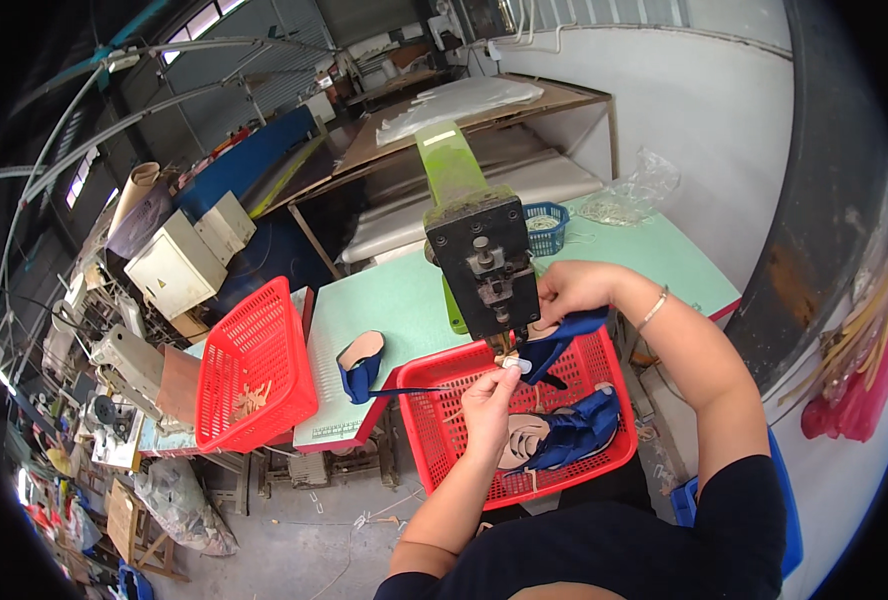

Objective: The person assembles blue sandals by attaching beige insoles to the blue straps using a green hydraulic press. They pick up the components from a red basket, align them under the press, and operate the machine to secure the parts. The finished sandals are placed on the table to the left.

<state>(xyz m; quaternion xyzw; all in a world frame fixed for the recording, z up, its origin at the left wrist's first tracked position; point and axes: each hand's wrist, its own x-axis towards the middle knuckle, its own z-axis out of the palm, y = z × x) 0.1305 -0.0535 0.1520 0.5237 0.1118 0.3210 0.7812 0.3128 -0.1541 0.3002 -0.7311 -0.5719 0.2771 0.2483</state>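
Observation:
My left hand (490, 402) pinches a small white piece (518, 365) at the tip of the machine's black head (479, 265). My right hand (576, 292) is closed round a dark blue fabric shoe upper (562, 336) with a beige lining, just right of the head. Another blue and beige shoe upper (361, 376) lies on the light green table, with a thin blue strap running from it toward my left hand. Below my hands, a red basket (426, 468) holds several more blue and beige uppers (574, 435). The strap's far end is hidden behind my fingers.
A second red basket (264, 345) with beige scraps stands tilted at the table's left. Behind the machine's green arm (451, 165) are a small blue basket (544, 228) and a clear plastic bag (629, 190). A dark pillar (814, 220) rises at the right.

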